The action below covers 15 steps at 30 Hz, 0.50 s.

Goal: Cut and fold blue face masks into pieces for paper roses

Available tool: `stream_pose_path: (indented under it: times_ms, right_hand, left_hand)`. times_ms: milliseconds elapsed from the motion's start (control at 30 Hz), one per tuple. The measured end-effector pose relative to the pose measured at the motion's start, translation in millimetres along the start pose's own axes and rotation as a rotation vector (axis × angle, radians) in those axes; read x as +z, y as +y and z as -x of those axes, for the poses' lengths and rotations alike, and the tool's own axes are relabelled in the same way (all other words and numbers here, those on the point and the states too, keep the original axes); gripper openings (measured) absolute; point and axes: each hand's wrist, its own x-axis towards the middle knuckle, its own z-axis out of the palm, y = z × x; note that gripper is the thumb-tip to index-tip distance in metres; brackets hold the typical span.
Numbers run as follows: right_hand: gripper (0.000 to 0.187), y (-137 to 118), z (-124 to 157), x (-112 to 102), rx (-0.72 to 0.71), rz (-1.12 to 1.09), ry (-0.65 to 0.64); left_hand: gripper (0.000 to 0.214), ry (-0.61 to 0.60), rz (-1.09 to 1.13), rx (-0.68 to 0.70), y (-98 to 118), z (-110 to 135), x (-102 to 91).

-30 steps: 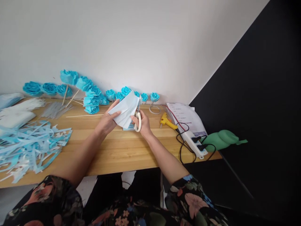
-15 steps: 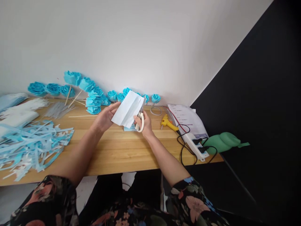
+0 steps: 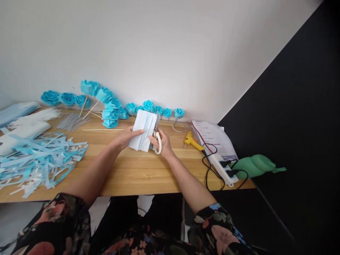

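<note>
My left hand [image 3: 126,138] grips a pale blue-white pleated sheet [image 3: 143,124], like a face mask without its loops, by its left edge, thumb lying across the front. My right hand [image 3: 163,143] holds scissors [image 3: 158,143] with cream handles, their blades pointing up along the sheet's right edge. The right thumb also touches the sheet's lower right side. Both hands are above the middle of the wooden table [image 3: 127,177]. Behind the sheet, blue paper-like flowers [image 3: 148,105] stand in a row against the wall.
Left lie a heap of blue and white strips [image 3: 47,159], stacked white sheets [image 3: 29,132] and clear thin sticks [image 3: 71,122]. Blue flowers on wooden sticks [image 3: 110,111] lean at the back. Right are a yellow glue gun [image 3: 193,141], a power strip [image 3: 224,169], printed paper [image 3: 216,136] and a green bundle [image 3: 253,165].
The sheet has turned more upright and come slightly lower. My left thumb now lies over its front, where before the left hand was behind its edge. The view has shifted a little left.
</note>
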Motion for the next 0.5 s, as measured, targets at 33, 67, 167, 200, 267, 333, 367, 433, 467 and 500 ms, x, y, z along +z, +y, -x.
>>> stream_pose_path:
  times_ms: [33, 67, 167, 200, 267, 333, 367, 433, 467, 500]
  right_hand:
    - [0.036, 0.4, 0.0, -0.1, -0.002, 0.0, -0.005]
    - [0.037, 0.7, 0.0, -0.2, -0.004, -0.001, -0.01]
    - [0.039, 0.6, 0.1, 0.1, -0.007, -0.008, -0.027]
    - [0.039, 0.4, 0.0, 0.3, -0.004, -0.014, -0.033]
    - [0.041, 0.3, 0.0, 0.5, 0.009, -0.034, -0.046]
    - [0.043, 0.4, 0.0, 0.5, 0.019, -0.06, -0.058]
    - [0.044, 0.4, 0.1, 0.4, 0.019, -0.071, -0.065]
    - [0.044, 0.0, 0.4, 0.1, 0.014, -0.085, -0.073]
    - [0.043, -0.3, 0.6, 0.1, 0.013, -0.084, -0.075]
    - [0.042, -0.4, 0.7, 0.1, 0.016, -0.077, -0.078]
  left_hand:
    - [0.053, -0.004, 0.002, -0.006, -0.4, -0.2, 0.3]
    - [0.053, -0.003, 0.003, -0.014, -0.9, -0.4, 0.5]
    - [0.053, 0.035, -0.004, -0.039, -2.5, -1.2, 1.0]
    - [0.053, 0.058, -0.01, -0.034, -3.0, -1.4, 1.0]
    - [0.055, 0.1, -0.023, -0.003, -3.4, -2.0, 0.8]
    - [0.056, 0.124, -0.04, 0.029, -3.3, -2.4, 0.3]
    - [0.057, 0.126, -0.051, 0.035, -3.0, -2.5, 0.0]
    - [0.058, 0.118, -0.072, 0.035, -2.6, -2.5, -0.5]
    - [0.058, 0.115, -0.083, 0.036, -2.5, -2.6, -0.7]
    - [0.058, 0.113, -0.095, 0.04, -2.4, -2.7, -0.9]
